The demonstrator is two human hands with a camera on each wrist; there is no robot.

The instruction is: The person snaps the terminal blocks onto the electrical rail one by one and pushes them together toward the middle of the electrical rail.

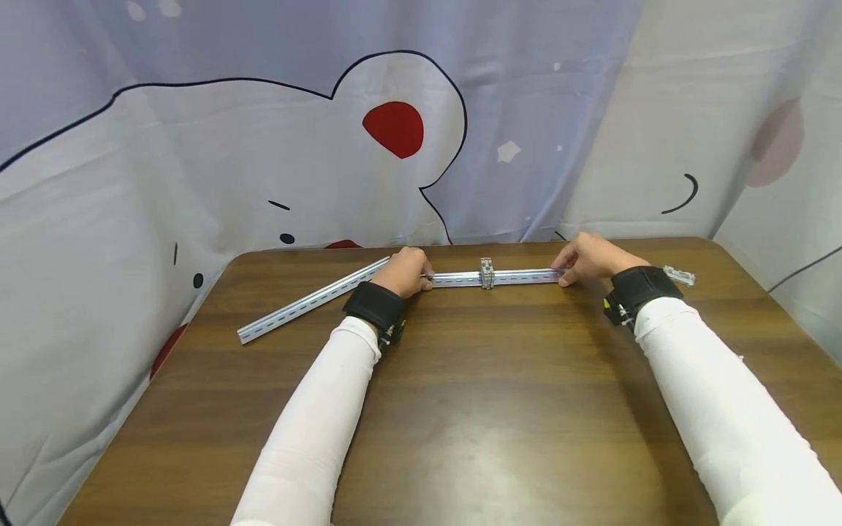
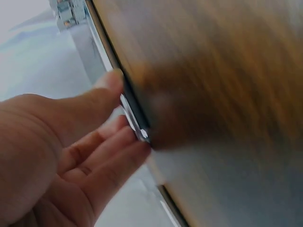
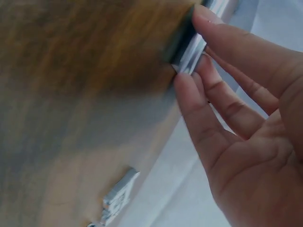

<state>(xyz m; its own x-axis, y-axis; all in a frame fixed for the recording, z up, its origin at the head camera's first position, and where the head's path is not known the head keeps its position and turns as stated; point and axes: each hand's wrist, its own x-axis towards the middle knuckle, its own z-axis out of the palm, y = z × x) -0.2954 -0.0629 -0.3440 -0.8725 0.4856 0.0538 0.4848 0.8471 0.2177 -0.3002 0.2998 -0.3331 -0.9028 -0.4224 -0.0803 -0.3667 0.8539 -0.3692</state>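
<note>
A slotted metal DIN rail (image 1: 526, 276) lies left to right near the far side of the table, with grey terminal blocks (image 1: 487, 273) mounted about midway along it. At its left end my left hand (image 1: 403, 272) pinches it between thumb and fingers. My right hand (image 1: 592, 256) grips the opposite end in the same manner. In the left wrist view the rail's end (image 2: 142, 133) shows by the fingertips, and the terminal blocks (image 2: 70, 13) appear farther along. The right wrist view shows the thumb and fingers around the other rail end (image 3: 189, 56).
A second slotted rail (image 1: 309, 301) slants across the table (image 1: 460, 380) at left, its far end beside my left hand. Past my right wrist lies a small pale grey terminal piece (image 1: 679, 275). A patterned curtain (image 1: 263, 146) hangs behind the table.
</note>
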